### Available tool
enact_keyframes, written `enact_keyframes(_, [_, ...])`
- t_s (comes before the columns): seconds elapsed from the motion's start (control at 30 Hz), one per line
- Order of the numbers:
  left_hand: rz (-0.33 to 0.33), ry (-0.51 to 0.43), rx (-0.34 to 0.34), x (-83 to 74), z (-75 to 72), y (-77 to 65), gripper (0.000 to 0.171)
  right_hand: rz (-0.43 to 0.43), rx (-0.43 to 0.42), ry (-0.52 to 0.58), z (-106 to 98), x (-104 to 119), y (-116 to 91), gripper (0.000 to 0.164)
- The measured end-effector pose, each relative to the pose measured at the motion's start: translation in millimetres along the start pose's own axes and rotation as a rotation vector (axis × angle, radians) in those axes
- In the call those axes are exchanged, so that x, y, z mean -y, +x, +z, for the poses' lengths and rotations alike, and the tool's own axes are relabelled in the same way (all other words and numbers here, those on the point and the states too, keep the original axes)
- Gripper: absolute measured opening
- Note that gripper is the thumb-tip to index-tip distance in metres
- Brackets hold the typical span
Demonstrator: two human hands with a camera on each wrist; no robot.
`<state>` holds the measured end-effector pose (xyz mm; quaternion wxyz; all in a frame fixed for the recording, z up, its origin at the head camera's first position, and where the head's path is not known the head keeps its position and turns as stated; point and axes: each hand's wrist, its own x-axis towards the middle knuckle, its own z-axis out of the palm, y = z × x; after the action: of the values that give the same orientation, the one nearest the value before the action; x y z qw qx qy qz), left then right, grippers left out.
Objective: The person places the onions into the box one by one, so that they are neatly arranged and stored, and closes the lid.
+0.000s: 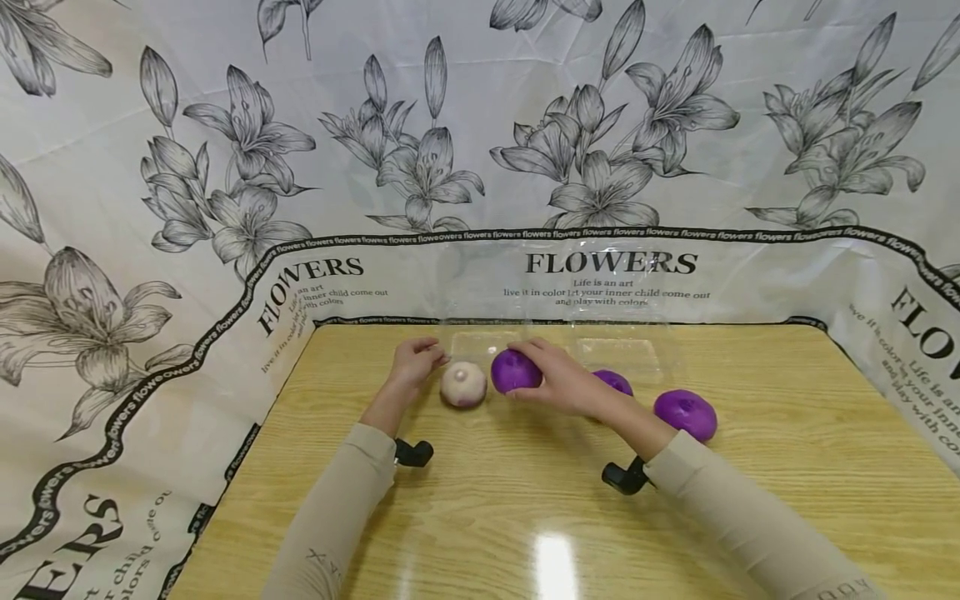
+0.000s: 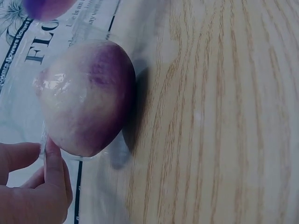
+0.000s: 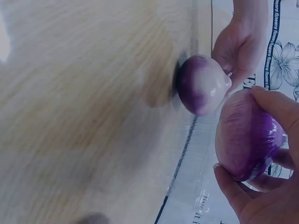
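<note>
My left hand pinches the thin edge of a clear plastic container between thumb and fingers. Close beside it a turnip sits with its pale, nubbed end up; its purple side shows in the left wrist view. My right hand grips a second turnip just to the right, purple end upward in the head view, with thumb and fingers around its sides. Two more purple turnips lie right of that hand, the nearer one partly hidden by the forearm.
Transparent plastic spreads behind the turnips, part of it standing against the flower-printed cloth. This cloth walls the wooden table at the back and sides. Black wrist mounts hang below both wrists.
</note>
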<state>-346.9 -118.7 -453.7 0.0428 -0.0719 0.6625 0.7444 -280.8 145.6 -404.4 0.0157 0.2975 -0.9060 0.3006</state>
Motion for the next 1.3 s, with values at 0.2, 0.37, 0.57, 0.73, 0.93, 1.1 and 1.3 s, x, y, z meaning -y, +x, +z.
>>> enact_keyframes(0.2, [0.001, -0.005, -0.006, -0.4, 0.6, 0.0, 0.042, -0.002, -0.049, 0.002, 0.2, 1.1, 22.2, 0.077])
enact_keyframes(0.37, [0.013, -0.017, 0.000, -0.5, 0.3, 2.1, 0.042, 0.031, -0.075, 0.020, 2.3, 3.4, 39.6, 0.078])
enact_keyframes(0.57, [0.017, -0.022, -0.005, -1.5, 0.5, 2.7, 0.042, 0.086, -0.068, 0.032, 8.6, -0.6, 58.5, 0.078])
enact_keyframes(0.73, [0.028, -0.023, -0.009, -0.9, 1.1, 3.6, 0.041, 0.122, -0.064, 0.036, 14.9, -4.7, 71.3, 0.080])
enact_keyframes(0.93, [0.040, -0.031, -0.015, -1.4, -0.4, 5.0, 0.039, 0.169, -0.064, 0.059, 24.1, -10.3, 84.9, 0.081])
enact_keyframes(1.1, [0.035, -0.014, -0.016, -1.8, -0.8, 4.1, 0.039, 0.193, -0.076, 0.088, 32.1, -15.2, 93.2, 0.081])
enact_keyframes(1.3, [0.033, -0.004, -0.018, 1.8, -1.2, 4.3, 0.038, 0.215, -0.089, 0.116, 42.3, -18.9, 102.5, 0.082])
